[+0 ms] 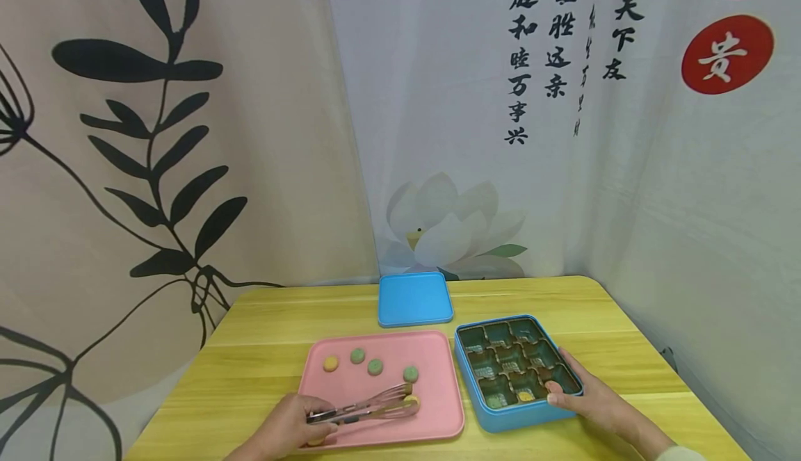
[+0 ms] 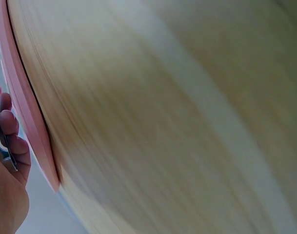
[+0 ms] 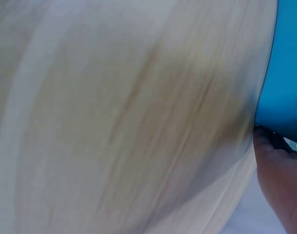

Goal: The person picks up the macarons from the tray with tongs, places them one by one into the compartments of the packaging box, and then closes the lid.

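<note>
My left hand (image 1: pixel 290 423) grips metal tongs (image 1: pixel 369 405) low over the front of a pink tray (image 1: pixel 438 419). The tong tips overlap a small yellow round piece (image 1: pixel 411 400) in the head view. In the left wrist view, curled fingers (image 2: pixel 9 122) wrap the tongs' handle. My right hand (image 1: pixel 594 395) holds the near right corner of a blue box (image 1: pixel 519 416), its thumb over the rim. A brown divided insert (image 1: pixel 510 358) fills the box; its front row holds a green piece (image 1: pixel 496 401), a yellow piece (image 1: pixel 524 396) and a pink piece (image 1: pixel 553 386).
Three green round pieces (image 1: pixel 375 366) and a yellow one (image 1: pixel 330 363) lie on the tray; another yellow piece (image 1: pixel 316 440) shows by my left fingers. A blue lid (image 1: pixel 415 299) lies at the back of the wooden table (image 1: pixel 281 322), before a printed curtain (image 1: pixel 438 99).
</note>
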Demonstrator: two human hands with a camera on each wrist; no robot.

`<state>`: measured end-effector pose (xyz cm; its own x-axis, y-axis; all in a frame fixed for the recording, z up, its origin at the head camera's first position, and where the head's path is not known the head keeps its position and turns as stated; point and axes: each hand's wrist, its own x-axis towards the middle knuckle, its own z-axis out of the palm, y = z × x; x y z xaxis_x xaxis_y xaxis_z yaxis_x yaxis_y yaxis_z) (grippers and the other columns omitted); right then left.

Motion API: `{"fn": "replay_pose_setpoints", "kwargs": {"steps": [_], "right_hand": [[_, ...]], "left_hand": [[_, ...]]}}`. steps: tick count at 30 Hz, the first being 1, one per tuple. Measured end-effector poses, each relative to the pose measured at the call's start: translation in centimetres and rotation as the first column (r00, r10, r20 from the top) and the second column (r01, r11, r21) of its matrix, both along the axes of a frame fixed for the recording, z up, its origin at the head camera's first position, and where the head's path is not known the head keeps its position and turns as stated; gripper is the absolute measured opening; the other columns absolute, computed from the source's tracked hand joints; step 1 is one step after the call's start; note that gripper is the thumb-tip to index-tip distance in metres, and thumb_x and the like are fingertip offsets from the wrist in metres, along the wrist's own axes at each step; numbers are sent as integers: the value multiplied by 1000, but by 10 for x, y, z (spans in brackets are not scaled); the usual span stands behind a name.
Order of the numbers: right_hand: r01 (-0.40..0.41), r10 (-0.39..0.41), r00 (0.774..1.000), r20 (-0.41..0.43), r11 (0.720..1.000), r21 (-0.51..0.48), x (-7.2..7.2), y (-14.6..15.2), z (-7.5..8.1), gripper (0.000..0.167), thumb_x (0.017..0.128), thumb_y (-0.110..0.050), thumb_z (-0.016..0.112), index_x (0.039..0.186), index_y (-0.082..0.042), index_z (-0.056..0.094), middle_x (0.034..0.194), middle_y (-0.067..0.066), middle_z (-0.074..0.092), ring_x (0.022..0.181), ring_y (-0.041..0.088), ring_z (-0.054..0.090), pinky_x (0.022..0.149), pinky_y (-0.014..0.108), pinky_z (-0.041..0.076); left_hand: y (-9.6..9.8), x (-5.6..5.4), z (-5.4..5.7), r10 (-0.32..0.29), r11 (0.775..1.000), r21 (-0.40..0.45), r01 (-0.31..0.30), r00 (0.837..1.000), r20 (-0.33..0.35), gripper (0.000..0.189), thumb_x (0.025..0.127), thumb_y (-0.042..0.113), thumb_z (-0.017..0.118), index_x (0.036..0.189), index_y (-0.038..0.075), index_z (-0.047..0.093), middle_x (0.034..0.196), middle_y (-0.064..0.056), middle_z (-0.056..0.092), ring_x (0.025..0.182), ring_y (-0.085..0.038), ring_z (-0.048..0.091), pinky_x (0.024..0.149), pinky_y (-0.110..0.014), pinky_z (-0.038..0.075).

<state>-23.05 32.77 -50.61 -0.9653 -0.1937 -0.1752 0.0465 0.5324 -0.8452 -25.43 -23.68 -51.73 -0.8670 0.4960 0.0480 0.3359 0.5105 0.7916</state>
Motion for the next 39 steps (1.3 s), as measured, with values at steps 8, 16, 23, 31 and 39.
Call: {"fn": "replay_pose_setpoints", "kwargs": {"steps": [8, 16, 23, 31, 39], "right_hand": [[-2, 2, 1000, -7, 1000, 5, 0, 0, 0, 97, 97, -33, 65, 158, -4, -5, 155, 39, 2, 130, 57, 37, 97, 67, 36], [2, -2, 1000, -6, 1000, 10, -1, 1, -1, 98, 96, -34, 66, 158, -4, -5, 155, 39, 2, 134, 59, 27, 97, 67, 35], [4, -4, 1000, -5, 1000, 11, -1, 2, -4, 99, 96, -33, 67, 158, -5, -4, 155, 39, 2, 129, 57, 39, 96, 67, 35], [7, -7, 1000, 0, 1000, 23, -3, 2, -3, 100, 95, -35, 67, 158, -5, -4, 157, 36, 1, 139, 59, 11, 98, 69, 32], [8, -8, 1000, 0, 1000, 18, -2, 1, -2, 100, 95, -35, 68, 158, -5, -4, 157, 36, 1, 139, 58, 7, 99, 70, 31]], "left_hand": [[1, 0, 1, 2, 1000, 5, -2, 1000, 13, 12, 86, 26, 78, 94, 18, 79, 65, 9, 63, 51, 0, 50, 44, -16, 39], [1, 0, 1, -9, 1000, -19, 9, 1000, -6, 12, 88, 30, 75, 93, 19, 79, 61, 10, 60, 49, 1, 46, 43, -16, 34], [-2, 1, 3, 5, 1000, -31, -4, 1000, 29, 16, 90, 31, 73, 95, 17, 79, 58, 10, 57, 47, -1, 43, 42, -16, 32], [-2, -1, 5, 26, 999, -25, -25, 998, 52, 16, 91, 31, 73, 96, 17, 79, 60, 8, 57, 48, -4, 47, 42, -17, 36], [2, -3, 9, 29, 999, -25, -29, 999, 38, 17, 91, 31, 72, 95, 17, 80, 58, 9, 55, 47, -4, 43, 41, -16, 33]]}}
